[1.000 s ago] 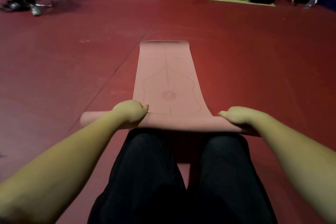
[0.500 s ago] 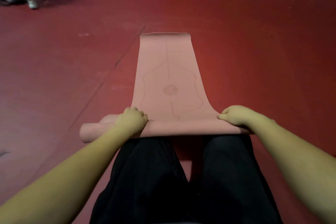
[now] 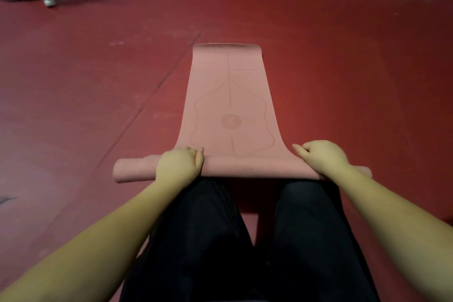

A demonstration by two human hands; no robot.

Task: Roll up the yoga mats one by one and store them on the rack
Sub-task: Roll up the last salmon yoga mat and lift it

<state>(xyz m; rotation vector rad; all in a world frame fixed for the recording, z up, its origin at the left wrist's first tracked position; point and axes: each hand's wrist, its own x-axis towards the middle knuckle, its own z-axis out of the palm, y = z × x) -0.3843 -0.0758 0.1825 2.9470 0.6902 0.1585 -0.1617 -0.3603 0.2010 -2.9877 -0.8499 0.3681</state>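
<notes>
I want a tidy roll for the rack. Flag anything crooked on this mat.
The roll sits off-centre: its left end sticks out well past the flat part of the mat, more than the right end does.

Both forearms bare to the bottom edge of the view, no sleeves showing. Left hand (image 3: 180, 164) and right hand (image 3: 323, 157) bare: no gloves, rings, watch or bands visible. Legs in plain black trousers (image 3: 245, 240), loose matte fabric with soft folds on the thighs, no logos or stripes seen. Feet and torso out of view.
</notes>
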